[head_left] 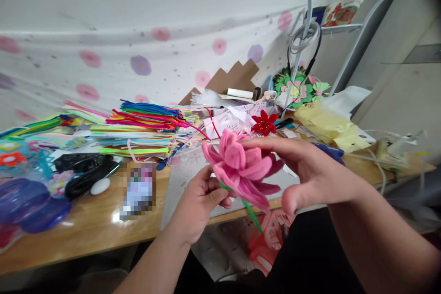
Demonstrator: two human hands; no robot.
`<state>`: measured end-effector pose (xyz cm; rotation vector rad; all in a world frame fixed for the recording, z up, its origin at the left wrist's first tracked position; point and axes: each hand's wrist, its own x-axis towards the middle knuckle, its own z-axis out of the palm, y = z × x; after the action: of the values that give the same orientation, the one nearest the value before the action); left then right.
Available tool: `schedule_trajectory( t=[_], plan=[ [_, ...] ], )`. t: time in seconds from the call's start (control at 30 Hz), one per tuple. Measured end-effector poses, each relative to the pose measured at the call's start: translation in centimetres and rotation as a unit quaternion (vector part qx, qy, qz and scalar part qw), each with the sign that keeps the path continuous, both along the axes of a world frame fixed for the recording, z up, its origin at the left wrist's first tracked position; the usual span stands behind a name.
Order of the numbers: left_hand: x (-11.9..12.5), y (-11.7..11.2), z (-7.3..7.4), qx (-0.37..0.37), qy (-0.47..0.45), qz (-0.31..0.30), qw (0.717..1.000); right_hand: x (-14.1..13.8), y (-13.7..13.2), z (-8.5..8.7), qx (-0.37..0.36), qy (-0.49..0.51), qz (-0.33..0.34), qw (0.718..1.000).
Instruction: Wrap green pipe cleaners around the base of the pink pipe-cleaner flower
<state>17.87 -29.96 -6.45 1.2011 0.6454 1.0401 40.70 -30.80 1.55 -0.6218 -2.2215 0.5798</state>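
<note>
A large pink flower [237, 163] with fuzzy petals, apparently bent from pipe cleaners, is held above the front edge of the table. Its thin green stem [253, 216] slants down to the right below the petals. My left hand [203, 197] is closed on the flower's base, thumb and fingers pinching just under the petals. On the other side, my right hand [306, 170] reaches over with fingers stretched out along the upper petals and the thumb well apart. The petals partly hide those fingertips. Behind the flower lies a grey mat [186, 179].
Bundles of coloured pipe cleaners [144, 124] lie at the back left. A red flower [264, 123] sits behind my right hand, near a yellow bag [324, 121]. At left are a blue-purple plastic container [31, 204] and a black bag [81, 161]. A metal rack [358, 41] stands at right.
</note>
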Motion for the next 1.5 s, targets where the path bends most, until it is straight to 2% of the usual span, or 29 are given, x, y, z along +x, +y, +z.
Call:
schedule_trajectory(
  t=[0.13,0.27,0.37,0.43,0.5,0.57,0.63,0.7,0.8,0.87,0.9,1.0,1.13,1.27,1.33,1.4,1.47,1.5],
  plan=[
    [0.7,-0.6,0.3,-0.051,0.018,0.03,0.998,-0.1,0.2,-0.2,0.054,-0.03,-0.044,0.997],
    [1.9,-1.0,0.3,-0.098,0.02,0.035,0.994,-0.9,0.5,-0.5,0.014,-0.044,-0.09,0.995],
    [2.3,-1.2,0.6,-0.124,0.017,0.041,0.991,-1.1,1.5,-1.3,-0.072,-0.014,-0.128,0.989],
    [2.0,-1.2,0.9,-0.133,0.018,0.027,0.991,-1.1,2.4,-2.3,-0.157,0.065,-0.15,0.974],
    [1.3,-1.0,1.3,-0.135,0.018,-0.006,0.991,-1.1,3.5,-3.5,-0.261,0.187,-0.134,0.938],
    [0.5,-0.8,1.4,-0.115,0.024,-0.024,0.993,-1.2,4.4,-4.7,-0.355,0.307,-0.093,0.878],
    [-0.2,-0.3,1.3,-0.041,0.065,0.015,0.997,-1.5,5.0,-5.8,-0.405,0.383,-0.072,0.827],
    [-0.5,0.2,1.1,0.084,0.13,0.093,0.983,-1.8,5.3,-6.8,-0.421,0.409,-0.072,0.807],
    [-0.1,1.1,1.0,0.291,0.209,0.188,0.914,-2.4,5.3,-8.0,-0.432,0.423,-0.082,0.792],
    [0.4,1.9,1.1,0.387,0.23,0.205,0.869,-2.6,5.1,-8.8,-0.438,0.429,-0.093,0.785],
    [0.7,2.4,1.2,0.414,0.234,0.201,0.856,-2.7,5.0,-9.2,-0.44,0.429,-0.1,0.783],
    [1.5,4.2,1.4,0.425,0.242,0.163,0.857,-2.9,4.8,-10.6,-0.443,0.411,-0.131,0.786],
    [2.3,6.6,1.5,0.433,0.272,0.097,0.854,-2.2,4.9,-12.4,-0.433,0.351,-0.192,0.808],
    [2.9,8.2,1.2,0.406,0.349,0.076,0.841,0.4,5.6,-12.4,-0.381,0.26,-0.285,0.84],
    [3.3,8.6,0.8,0.392,0.377,0.057,0.837,1.5,5.8,-11.5,-0.331,0.235,-0.335,0.85],
    [3.7,8.9,0.5,0.386,0.39,0.045,0.835,1.7,5.7,-10.4,-0.245,0.189,-0.349,0.884],
    [4.2,9.1,0.3,0.383,0.385,0.04,0.839,0.9,5.6,-9.6,-0.128,0.092,-0.305,0.939],
    [4.4,9.2,0.3,0.386,0.376,0.037,0.842,0.3,5.6,-9.4,-0.084,0.055,-0.28,0.955]
  ],
)
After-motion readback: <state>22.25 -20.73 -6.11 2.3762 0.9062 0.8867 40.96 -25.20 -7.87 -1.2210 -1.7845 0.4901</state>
